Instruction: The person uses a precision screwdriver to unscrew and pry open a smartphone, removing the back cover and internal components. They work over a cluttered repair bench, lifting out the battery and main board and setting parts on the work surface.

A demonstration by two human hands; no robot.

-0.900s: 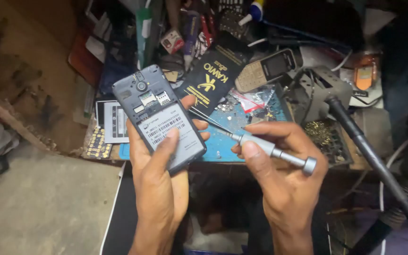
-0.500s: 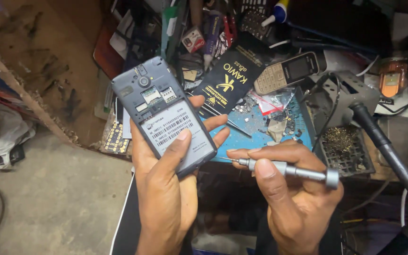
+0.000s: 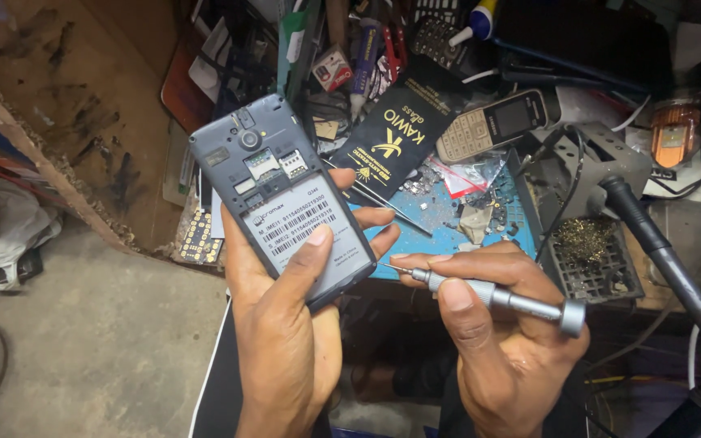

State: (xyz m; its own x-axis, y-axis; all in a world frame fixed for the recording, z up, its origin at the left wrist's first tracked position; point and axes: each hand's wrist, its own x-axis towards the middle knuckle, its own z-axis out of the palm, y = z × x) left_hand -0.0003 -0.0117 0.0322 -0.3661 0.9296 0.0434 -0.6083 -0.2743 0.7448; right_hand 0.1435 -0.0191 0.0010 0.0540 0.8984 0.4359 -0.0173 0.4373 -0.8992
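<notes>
From the head view, your left hand (image 3: pixel 285 324) grips the opened grey phone (image 3: pixel 285 191) above the cluttered tabletop (image 3: pixel 448 235), your right hand (image 3: pixel 505 341) clasps the screwdriver (image 3: pixel 488 294) just beside the phone, so steady both before seating the tip squarely.

**One camera, worn on my head, looking down**

The single head view tilts steeply down from just above my hands, close in. My left hand (image 3: pixel 285 324) fills the lower centre of the frame, my right hand (image 3: pixel 501 324) the lower right. The cluttered workbench (image 3: pixel 448 235) crosses the upper half; the concrete floor (image 3: pixel 99 349) fills the lower left.
</notes>
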